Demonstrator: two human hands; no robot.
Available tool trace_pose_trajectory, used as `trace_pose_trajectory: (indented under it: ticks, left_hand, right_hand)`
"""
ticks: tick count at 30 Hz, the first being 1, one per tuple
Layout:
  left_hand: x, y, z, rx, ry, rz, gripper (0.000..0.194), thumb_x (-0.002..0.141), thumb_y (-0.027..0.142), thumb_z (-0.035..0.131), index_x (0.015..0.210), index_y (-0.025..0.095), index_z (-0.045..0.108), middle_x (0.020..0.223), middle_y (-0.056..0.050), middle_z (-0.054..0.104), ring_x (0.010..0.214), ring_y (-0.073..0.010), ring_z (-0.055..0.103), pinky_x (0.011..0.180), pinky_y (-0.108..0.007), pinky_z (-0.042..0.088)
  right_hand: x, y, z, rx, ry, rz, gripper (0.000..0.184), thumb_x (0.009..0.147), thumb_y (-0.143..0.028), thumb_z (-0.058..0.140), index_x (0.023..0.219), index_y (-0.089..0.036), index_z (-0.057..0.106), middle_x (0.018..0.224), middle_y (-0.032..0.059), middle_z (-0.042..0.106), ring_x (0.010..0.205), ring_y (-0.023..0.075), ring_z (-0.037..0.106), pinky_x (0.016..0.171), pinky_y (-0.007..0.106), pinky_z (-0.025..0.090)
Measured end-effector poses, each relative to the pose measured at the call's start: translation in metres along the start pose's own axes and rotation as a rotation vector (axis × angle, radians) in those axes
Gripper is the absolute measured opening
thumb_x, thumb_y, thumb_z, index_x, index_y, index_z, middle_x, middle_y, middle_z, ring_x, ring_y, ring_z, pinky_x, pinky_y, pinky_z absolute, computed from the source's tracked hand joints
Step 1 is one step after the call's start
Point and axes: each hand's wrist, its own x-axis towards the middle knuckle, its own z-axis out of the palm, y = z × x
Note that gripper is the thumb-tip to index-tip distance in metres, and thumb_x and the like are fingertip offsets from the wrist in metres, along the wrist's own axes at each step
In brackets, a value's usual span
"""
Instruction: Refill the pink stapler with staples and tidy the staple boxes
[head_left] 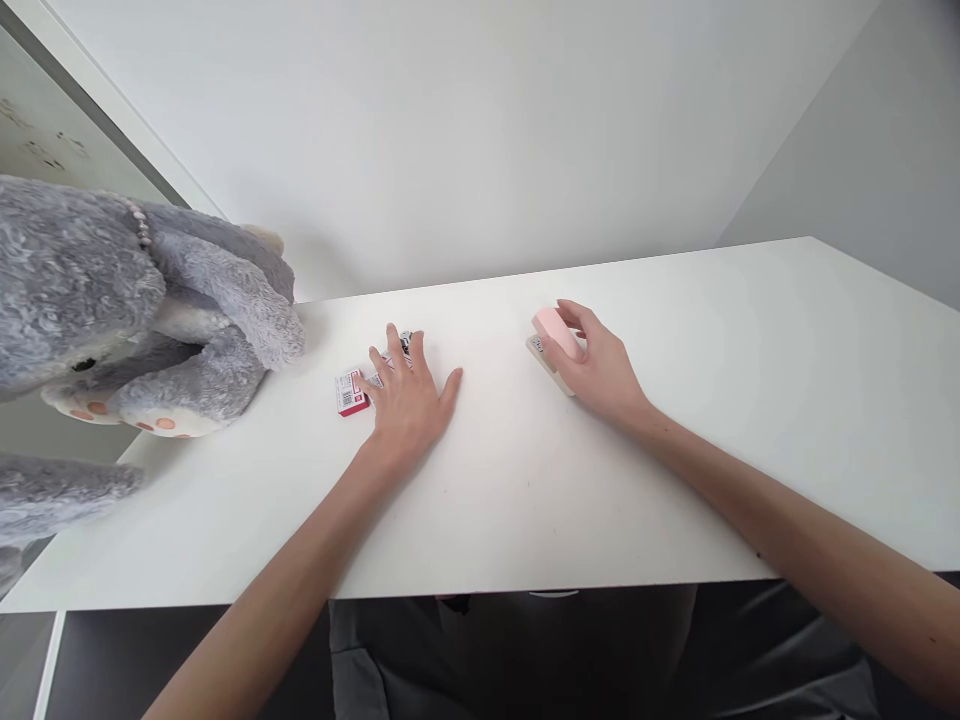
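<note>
The pink block (556, 331) sits between the thumb and fingers of the right hand (596, 365), nearer the bench's (480, 500) far edge than its near one, its long axis slanting from far left to near right, like the beige flat piece (558, 380) below. The left hand (409, 410) spreads its fingers wide over small items beside the red-and-white box (350, 393).

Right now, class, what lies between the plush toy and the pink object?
In the head view: a red-and-white box, then the left hand, partly covering other small items.
</note>
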Motion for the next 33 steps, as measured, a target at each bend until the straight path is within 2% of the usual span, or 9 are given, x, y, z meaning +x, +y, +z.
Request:
trace_pose_trajectory:
  ticks: [4,11,17,22,25,27,29,33]
  left_hand:
    - [-0.002,0.004,0.001,-0.007,-0.025,0.018,0.075,0.099,0.057,0.051,0.160,0.019,0.032,0.177,-0.024,0.012,0.156,-0.0567,0.025,0.117,-0.086,0.018]
    - [-0.007,0.012,-0.001,-0.091,-0.032,0.128,0.068,0.100,0.048,0.054,0.158,0.023,0.029,0.176,-0.025,0.015,0.156,-0.0454,0.035,0.120,-0.083,0.017]
    - [-0.010,0.017,-0.001,-0.184,-0.101,0.309,0.060,0.103,0.040,0.051,0.156,0.027,0.026,0.176,-0.020,0.019,0.157,-0.0349,0.037,0.128,-0.072,0.015]
    - [-0.012,0.019,-0.005,-0.266,-0.162,0.496,0.060,0.102,0.037,0.051,0.155,0.028,0.026,0.174,-0.015,0.029,0.160,-0.0283,0.035,0.132,-0.058,0.025]
    - [-0.014,0.022,-0.006,-0.320,-0.195,0.580,0.058,0.102,0.040,0.052,0.154,0.030,0.029,0.174,-0.012,0.030,0.154,-0.0268,0.044,0.131,-0.053,0.031]
    - [-0.013,0.024,-0.005,-0.336,-0.166,0.576,0.056,0.103,0.044,0.052,0.153,0.030,0.032,0.171,-0.010,0.038,0.149,-0.0258,0.051,0.133,-0.053,0.028]
    - [-0.011,0.024,-0.005,-0.324,-0.095,0.498,0.049,0.105,0.044,0.048,0.150,0.028,0.037,0.163,-0.010,0.049,0.146,-0.0254,0.054,0.133,-0.053,0.026]
    - [-0.004,0.018,-0.004,-0.283,-0.002,0.263,0.042,0.108,0.039,0.035,0.145,0.022,0.045,0.145,-0.013,0.063,0.135,-0.0289,0.059,0.117,-0.050,0.046]
  right_hand:
    - [0.000,-0.002,0.000,0.005,-0.006,0.014,0.065,0.094,-0.053,0.062,0.153,-0.029,0.050,0.158,0.0113,0.055,0.141,0.0361,0.055,0.110,0.059,0.051]
    - [0.000,0.001,0.001,0.009,-0.005,-0.001,0.064,0.095,-0.054,0.061,0.153,-0.030,0.050,0.157,0.0118,0.056,0.140,0.0364,0.055,0.111,0.060,0.050]
    - [0.001,0.002,0.001,-0.003,-0.001,0.005,0.062,0.095,-0.052,0.062,0.151,-0.029,0.051,0.156,0.0114,0.057,0.138,0.0358,0.057,0.111,0.060,0.051]
    - [0.002,0.001,0.002,0.003,0.010,-0.015,0.059,0.095,-0.054,0.062,0.148,-0.029,0.054,0.152,0.0123,0.061,0.135,0.0355,0.060,0.110,0.059,0.051]
    - [0.002,0.001,0.002,0.006,0.004,-0.012,0.059,0.095,-0.054,0.062,0.147,-0.028,0.054,0.152,0.0123,0.061,0.134,0.0349,0.060,0.111,0.058,0.051]
    - [0.002,0.000,0.002,0.014,0.002,-0.012,0.058,0.096,-0.056,0.061,0.146,-0.027,0.055,0.152,0.0124,0.061,0.134,0.0340,0.060,0.112,0.056,0.050]
    - [0.002,-0.001,0.002,0.029,0.007,-0.010,0.058,0.098,-0.060,0.057,0.145,-0.026,0.056,0.151,0.0126,0.061,0.133,0.0333,0.061,0.112,0.055,0.050]
    - [0.002,0.000,0.001,0.045,0.013,-0.008,0.061,0.100,-0.068,0.048,0.144,-0.027,0.058,0.150,0.0130,0.062,0.132,0.0327,0.060,0.110,0.055,0.051]
